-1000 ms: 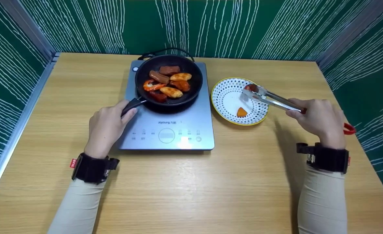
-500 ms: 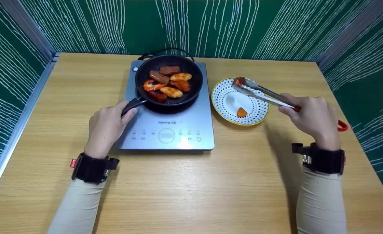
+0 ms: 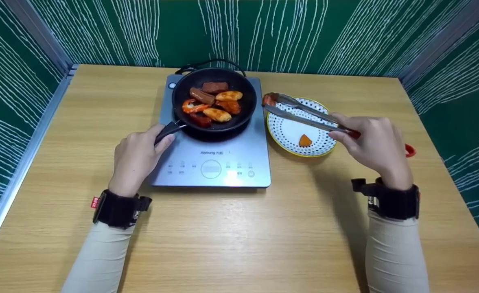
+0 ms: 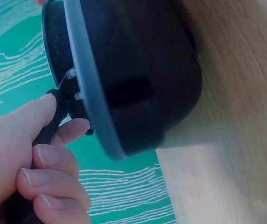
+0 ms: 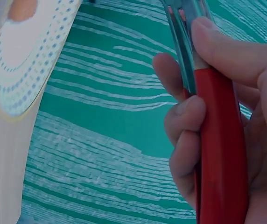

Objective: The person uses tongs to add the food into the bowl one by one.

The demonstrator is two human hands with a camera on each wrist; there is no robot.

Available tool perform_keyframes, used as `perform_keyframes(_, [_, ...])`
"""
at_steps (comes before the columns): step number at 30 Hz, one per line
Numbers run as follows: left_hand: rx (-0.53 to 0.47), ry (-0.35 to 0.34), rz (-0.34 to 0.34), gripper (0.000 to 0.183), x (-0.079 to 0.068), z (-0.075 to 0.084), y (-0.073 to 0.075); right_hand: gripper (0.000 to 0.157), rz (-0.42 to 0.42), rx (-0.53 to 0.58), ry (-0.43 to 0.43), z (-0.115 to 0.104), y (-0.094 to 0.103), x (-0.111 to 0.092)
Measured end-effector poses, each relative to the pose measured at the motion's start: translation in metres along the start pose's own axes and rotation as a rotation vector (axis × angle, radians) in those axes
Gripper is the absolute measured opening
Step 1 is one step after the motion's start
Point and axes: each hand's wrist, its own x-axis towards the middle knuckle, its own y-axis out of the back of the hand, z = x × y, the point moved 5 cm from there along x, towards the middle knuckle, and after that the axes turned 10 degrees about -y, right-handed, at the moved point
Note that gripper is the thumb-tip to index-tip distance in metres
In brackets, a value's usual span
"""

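Observation:
My left hand (image 3: 139, 158) grips the black handle (image 3: 167, 132) of a frying pan (image 3: 242, 83), which sits on an induction cooker. In the pan lie brown sausage-like pieces (image 3: 202, 96), a shrimp (image 3: 193, 106), yellow browned pieces (image 3: 217, 115) and dark red pieces (image 3: 228, 107). My right hand (image 3: 373, 142) holds metal tongs (image 3: 300, 119) by their red handles (image 5: 222, 140). A reddish-brown food piece (image 3: 269, 99), its kind unclear, is pinched at their tips, between pan and plate. On the dotted plate (image 3: 279, 136) lies an orange wedge (image 3: 305, 141).
The induction cooker (image 3: 211, 152) stands on a wooden table (image 3: 231, 232), its black cord (image 3: 223, 61) running behind the pan. Green walls (image 3: 259, 32) with white streaks enclose the back and sides.
My right hand has moved left, carrying the tongs and the food piece from over the plate to near the pan's right rim. The left hand keeps its grip on the pan handle.

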Motion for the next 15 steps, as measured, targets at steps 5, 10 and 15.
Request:
perform_keyframes(5, [0.0, 0.001, -0.002, 0.028, 0.001, 0.001, -0.001, 0.04, -0.031, 0.02, 0.061, -0.022, 0.002, 0.013])
perform_keyframes(10, [-0.001, -0.002, 0.006, 0.027, 0.001, 0.001, -0.001, 0.04, -0.071, -0.046, 0.178, -0.048, 0.004, 0.031])
perform_keyframes(15, [-0.001, -0.002, 0.018, 0.027, -0.001, -0.001, 0.0, 0.035, -0.154, -0.113, 0.256, -0.074, -0.003, 0.048])
